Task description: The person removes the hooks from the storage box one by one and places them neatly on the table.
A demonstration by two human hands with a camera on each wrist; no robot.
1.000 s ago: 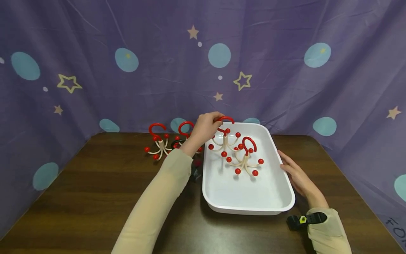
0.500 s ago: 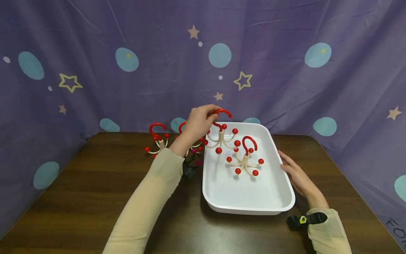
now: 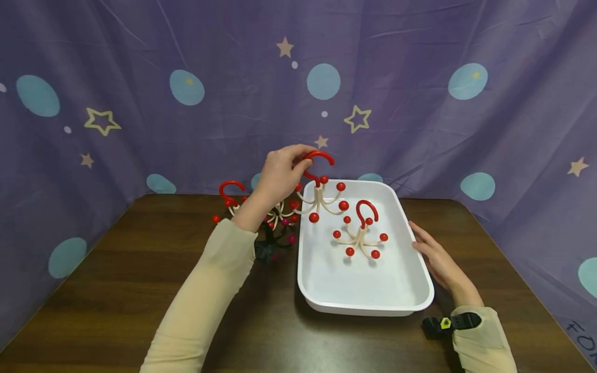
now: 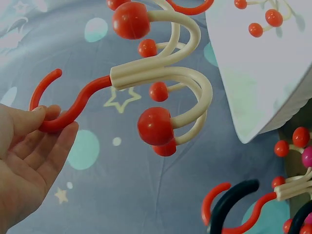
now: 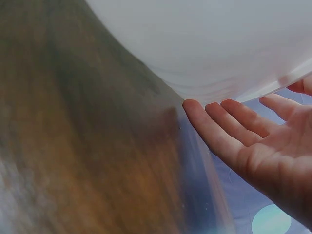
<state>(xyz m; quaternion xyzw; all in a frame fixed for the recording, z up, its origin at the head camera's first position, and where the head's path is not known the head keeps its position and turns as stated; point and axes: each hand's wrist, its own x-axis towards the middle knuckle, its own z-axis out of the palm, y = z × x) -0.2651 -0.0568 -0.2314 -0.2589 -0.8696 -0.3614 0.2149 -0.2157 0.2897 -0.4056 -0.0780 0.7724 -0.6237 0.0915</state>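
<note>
My left hand [image 3: 279, 173] pinches the red hook of a hanger [image 3: 318, 196] between thumb and fingers. This hanger has cream curved arms tipped with red balls. It hangs upright over the far left rim of a white tray [image 3: 373, 290], its arms spread below the hook. The left wrist view shows the hook across my fingers [image 4: 61, 141]. Another red-and-cream hanger [image 3: 360, 237] stands inside the tray. My right hand [image 3: 436, 259] rests its extended fingers against the tray's right outer side; in the right wrist view the fingertips [image 5: 191, 105] are at its wall.
Left of the tray, more hangers stand on the brown table [image 3: 116, 290]: a red-hooked one [image 3: 228, 192] partly behind my left wrist, another cream-armed one [image 3: 277, 215], and a dark one [image 3: 268, 235] with magenta balls. A purple patterned curtain [image 3: 396, 140] hangs behind.
My left hand has moved up and left, carrying the hanger from over the tray's far left part to over its left rim. The right hand and the tray have stayed put.
</note>
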